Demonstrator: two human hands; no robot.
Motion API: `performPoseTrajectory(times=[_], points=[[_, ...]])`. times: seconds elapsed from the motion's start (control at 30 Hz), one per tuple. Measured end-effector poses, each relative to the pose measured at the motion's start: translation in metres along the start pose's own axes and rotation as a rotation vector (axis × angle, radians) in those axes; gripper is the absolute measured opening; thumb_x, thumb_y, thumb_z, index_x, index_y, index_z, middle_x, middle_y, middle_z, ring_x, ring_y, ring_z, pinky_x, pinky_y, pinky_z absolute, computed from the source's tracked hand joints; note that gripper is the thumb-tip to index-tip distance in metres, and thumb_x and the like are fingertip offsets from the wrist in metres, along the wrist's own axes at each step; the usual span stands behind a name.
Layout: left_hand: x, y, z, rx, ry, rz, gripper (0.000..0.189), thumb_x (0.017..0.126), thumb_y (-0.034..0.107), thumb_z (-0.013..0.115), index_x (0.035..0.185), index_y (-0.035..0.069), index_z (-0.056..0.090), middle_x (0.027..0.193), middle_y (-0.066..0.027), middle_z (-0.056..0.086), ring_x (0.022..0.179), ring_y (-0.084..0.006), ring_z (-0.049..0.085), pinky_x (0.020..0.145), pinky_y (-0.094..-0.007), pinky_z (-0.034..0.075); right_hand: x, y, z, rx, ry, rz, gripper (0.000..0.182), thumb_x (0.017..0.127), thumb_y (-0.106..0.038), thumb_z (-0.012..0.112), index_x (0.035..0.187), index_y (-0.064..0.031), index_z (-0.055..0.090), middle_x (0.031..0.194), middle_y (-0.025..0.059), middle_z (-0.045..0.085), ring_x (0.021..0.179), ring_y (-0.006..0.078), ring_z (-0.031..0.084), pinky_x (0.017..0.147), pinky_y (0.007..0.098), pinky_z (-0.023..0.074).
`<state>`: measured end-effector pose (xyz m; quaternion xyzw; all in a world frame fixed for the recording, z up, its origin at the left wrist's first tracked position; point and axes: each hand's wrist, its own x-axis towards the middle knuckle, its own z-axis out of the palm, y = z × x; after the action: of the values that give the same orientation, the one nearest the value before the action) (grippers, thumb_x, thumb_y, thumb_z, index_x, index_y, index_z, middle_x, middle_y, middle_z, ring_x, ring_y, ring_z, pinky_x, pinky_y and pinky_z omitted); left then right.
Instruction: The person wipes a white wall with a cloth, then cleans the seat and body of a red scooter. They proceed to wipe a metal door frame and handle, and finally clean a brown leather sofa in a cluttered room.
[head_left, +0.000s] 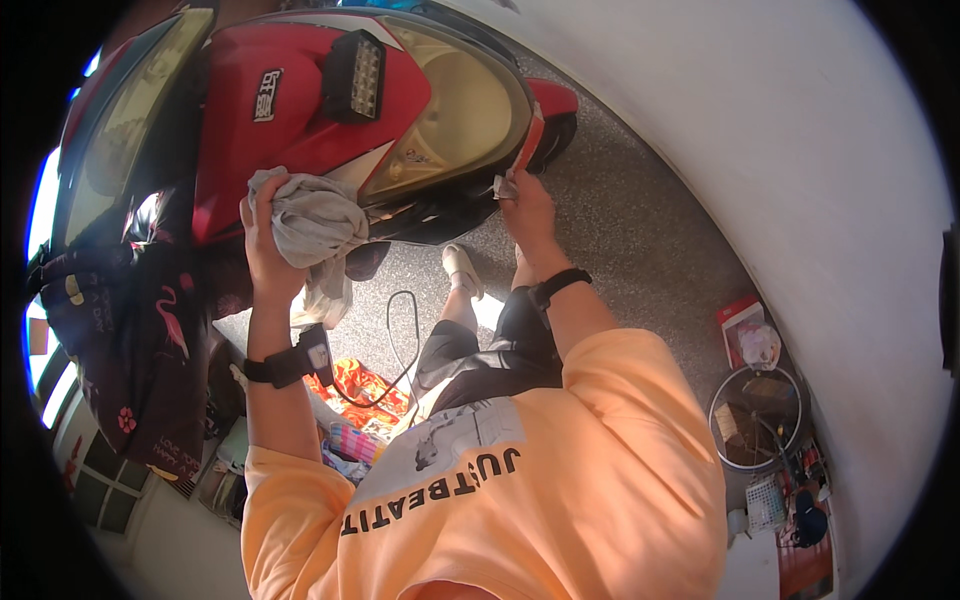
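A red electric scooter (285, 142) with a yellowed plastic lamp cover (472, 112) and a small LED light (354, 76) stands before me. My left hand (271, 240) grips a bunched grey cloth (319, 217) against or just beside the scooter's red and black body. On the other side, my right hand (531, 206) is closed on a small crumpled whitish piece (505, 187), beside the scooter's lower edge. A red strip (529, 139) rises from that hand along the rim of the lamp cover; whether it is held or fixed there I cannot tell.
A dark flamingo-print cover (142, 352) hangs from the scooter at left. Below are a plastic bag (326, 296), orange patterned cloth (360, 390) and a black cable (390, 322) running from my left wrist device. A white wall (787, 112) and a wheel (756, 418) stand at right.
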<state>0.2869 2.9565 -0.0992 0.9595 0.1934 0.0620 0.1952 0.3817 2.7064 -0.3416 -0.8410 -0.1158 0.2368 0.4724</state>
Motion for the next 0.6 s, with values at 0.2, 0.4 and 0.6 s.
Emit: performPoseTrajectory(times=[0.2, 0.4, 0.6], points=[[-0.002, -0.001, -0.001, -0.016, -0.016, -0.038, 0.078, 0.054, 0.010, 0.083, 0.126, 0.008, 0.050, 0.116, -0.0149, 0.056, 0.108, -0.0354, 0.050, 0.094, -0.0408, 0.042, 0.003, 0.000, -0.034, -0.086, -0.049, 0.029, 0.026, 0.079, -0.011, 0.066, 0.102, -0.0083, 0.056, 0.102, 0.0144, 0.060, 0.095, 0.0371, 0.060, 0.078, 0.0447, 0.0491], [0.000, -0.001, 0.001, 0.000, -0.009, -0.016, 0.077, 0.056, 0.009, 0.082, 0.126, 0.007, 0.050, 0.118, -0.0142, 0.056, 0.108, -0.0351, 0.050, 0.094, -0.0401, 0.041, 0.007, -0.005, -0.033, -0.100, -0.082, -0.041, 0.029, 0.075, -0.008, 0.068, 0.101, -0.0086, 0.056, 0.099, 0.0119, 0.060, 0.093, 0.0356, 0.061, 0.076, 0.0438, 0.0502], [-0.002, -0.003, 0.001, -0.011, -0.013, -0.031, 0.074, 0.058, 0.008, 0.081, 0.126, 0.007, 0.050, 0.118, -0.0137, 0.057, 0.107, -0.0351, 0.049, 0.095, -0.0400, 0.041, 0.021, 0.002, -0.044, -0.220, -0.195, -0.183, 0.025, 0.071, -0.007, 0.070, 0.092, -0.0073, 0.058, 0.090, 0.0107, 0.058, 0.086, 0.0351, 0.060, 0.073, 0.0436, 0.0501]])
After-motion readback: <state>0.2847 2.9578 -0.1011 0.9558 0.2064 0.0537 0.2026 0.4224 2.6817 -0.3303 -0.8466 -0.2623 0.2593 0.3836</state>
